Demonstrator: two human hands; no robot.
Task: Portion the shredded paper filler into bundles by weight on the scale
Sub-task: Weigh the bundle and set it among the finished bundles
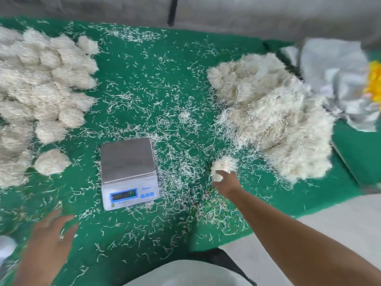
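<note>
- Left side of frame: finished bundles (47, 96) massed together; too many overlap for a firm count, well over a dozen. Much portioning appears done.
- Lower left: left hand (51, 234), blurred, fingers spread, holding nothing.
- Centre: one scale (128, 172), platform bare.
- Right of centre: right hand (225, 180) grips one small tuft (223, 167).
- Right: one large loose pile (274, 120) left to weigh.
</note>
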